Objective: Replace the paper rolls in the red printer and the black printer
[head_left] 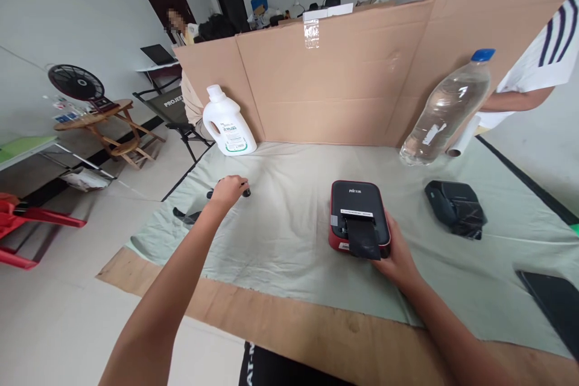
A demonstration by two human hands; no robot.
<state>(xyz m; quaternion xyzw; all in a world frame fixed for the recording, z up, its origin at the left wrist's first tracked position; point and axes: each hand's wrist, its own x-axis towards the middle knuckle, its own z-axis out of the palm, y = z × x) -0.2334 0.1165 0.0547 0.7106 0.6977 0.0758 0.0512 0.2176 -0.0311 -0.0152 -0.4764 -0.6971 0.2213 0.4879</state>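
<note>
My right hand [398, 256] grips the lower right side of a compact red and black printer [360, 198], which rests on the cloth or just above it. A black strip [364, 240] hangs out of the slot at its near end. Farther left, my left hand [230, 190] is closed around a small black object [246, 192]; its two ends stick out on either side of the fingers, and its kind is hidden. A crumpled black strip [186, 216] lies just beyond my left forearm.
Behind stands a cardboard screen [325, 84], with a white detergent jug [230, 123] at left and a leaning water bottle [447, 111] at right. A black device [456, 206] and a dark phone-like slab [549, 298] lie to the right. Someone's striped sleeve [556, 36] shows behind the screen.
</note>
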